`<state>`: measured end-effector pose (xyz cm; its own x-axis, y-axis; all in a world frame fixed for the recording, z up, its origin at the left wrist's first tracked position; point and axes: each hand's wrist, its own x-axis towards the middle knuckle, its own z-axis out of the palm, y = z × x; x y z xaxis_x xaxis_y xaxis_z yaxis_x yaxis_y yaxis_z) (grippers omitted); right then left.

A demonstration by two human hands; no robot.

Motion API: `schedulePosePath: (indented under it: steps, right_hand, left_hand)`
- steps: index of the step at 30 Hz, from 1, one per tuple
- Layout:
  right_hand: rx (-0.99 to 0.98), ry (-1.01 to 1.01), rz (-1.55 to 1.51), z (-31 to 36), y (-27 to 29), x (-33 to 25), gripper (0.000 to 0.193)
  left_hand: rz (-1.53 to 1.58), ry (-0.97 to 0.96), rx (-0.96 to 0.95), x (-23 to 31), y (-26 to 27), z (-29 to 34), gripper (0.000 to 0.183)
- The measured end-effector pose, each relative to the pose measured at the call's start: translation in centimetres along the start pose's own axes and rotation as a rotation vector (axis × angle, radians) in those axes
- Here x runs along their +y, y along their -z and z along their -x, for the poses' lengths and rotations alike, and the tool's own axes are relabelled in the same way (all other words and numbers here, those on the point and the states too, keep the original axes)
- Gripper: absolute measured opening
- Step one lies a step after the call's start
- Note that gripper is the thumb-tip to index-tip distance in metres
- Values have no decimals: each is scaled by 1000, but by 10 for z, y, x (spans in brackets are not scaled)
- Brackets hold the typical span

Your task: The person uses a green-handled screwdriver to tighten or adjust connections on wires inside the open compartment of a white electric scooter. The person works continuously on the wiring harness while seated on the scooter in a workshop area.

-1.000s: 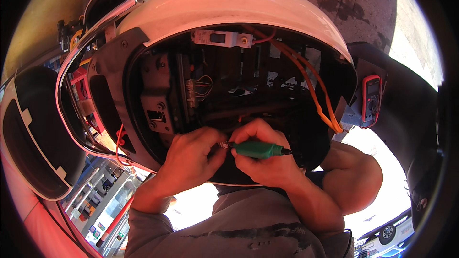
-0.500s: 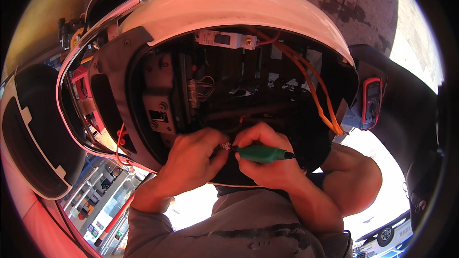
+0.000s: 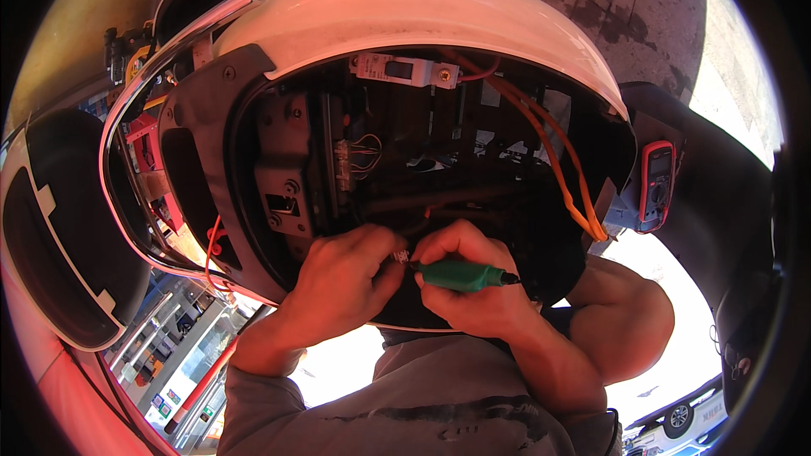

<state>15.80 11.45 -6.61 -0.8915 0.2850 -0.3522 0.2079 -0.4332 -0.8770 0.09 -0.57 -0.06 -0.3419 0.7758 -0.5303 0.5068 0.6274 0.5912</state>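
My left hand [image 3: 346, 274] is closed, thumb and fingers pinching a small pale connector [image 3: 401, 257] at the near rim of an open vehicle body. Much of that connector is hidden behind the fingertips. In my right hand [image 3: 477, 308] lies a screwdriver with a thick green handle [image 3: 460, 275] and a black end. Its narrow end points left at the connector, close to it; I cannot tell whether they touch. Both hands are side by side over the dark compartment [image 3: 414, 143].
A white breaker switch [image 3: 399, 71] sits under the far rim of the pale body shell [image 3: 405, 4]. Orange cables [image 3: 562, 160] loop down on the right. A red multimeter [image 3: 655, 186] stands beyond them. A metal latch plate [image 3: 283, 177] and thin wires [image 3: 365, 152] are on the left.
My hands stay in almost the same place. The green-handled screwdriver has shifted very slightly, and a little more of the pale connector shows.
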Motion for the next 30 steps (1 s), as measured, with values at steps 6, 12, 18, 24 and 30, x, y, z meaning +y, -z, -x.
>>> schedulePosePath:
  steps: [6,12,18,24,30]
  right_hand:
    - [61,12,-56,0,-6,0,26]
    - [58,55,-60,2,-7,0,29]
    - [77,61,-55,2,-8,-1,29]
    - [84,57,-41,1,-8,-2,30]
    - [74,46,-13,0,-8,-3,28]
  left_hand:
    - [-21,-17,7,0,0,0,24]
    - [-42,-19,0,-1,-1,0,24]
    - [-59,-31,6,-1,-2,-1,24]
    - [-70,-52,21,0,-2,-2,24]
    - [-100,-70,37,1,-2,-3,23]
